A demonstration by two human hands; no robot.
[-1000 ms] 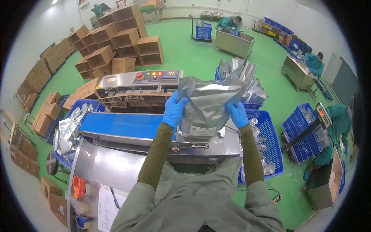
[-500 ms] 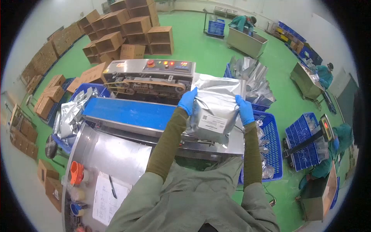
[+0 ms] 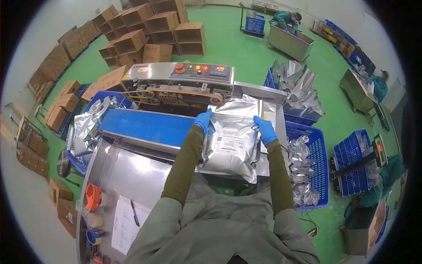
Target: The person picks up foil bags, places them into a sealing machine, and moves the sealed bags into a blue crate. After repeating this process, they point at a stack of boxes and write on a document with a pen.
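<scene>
A silver foil bag (image 3: 231,143) with a white printed label lies in front of me, over the steel surface at the right end of the blue belt (image 3: 145,126). My left hand (image 3: 204,120), in a blue glove, pinches its upper left corner. The upper right corner is gripped by my right hand (image 3: 265,130), also gloved in blue. Behind the bag, more foil shows at its top and right edges. The sealing machine (image 3: 180,83), with lit red displays and a red button, stands just beyond the belt.
Blue crates with foil bags stand at the right (image 3: 323,163) and left (image 3: 118,100). A steel table (image 3: 132,169) holds papers (image 3: 127,224), a pen and tape rolls. Cartons (image 3: 190,38) are stacked behind. Several people in green work at the back and right.
The bag and both hands have moved down and slightly left, and the bag now lies flatter. More foil shows behind it. The camera view has shifted a little.
</scene>
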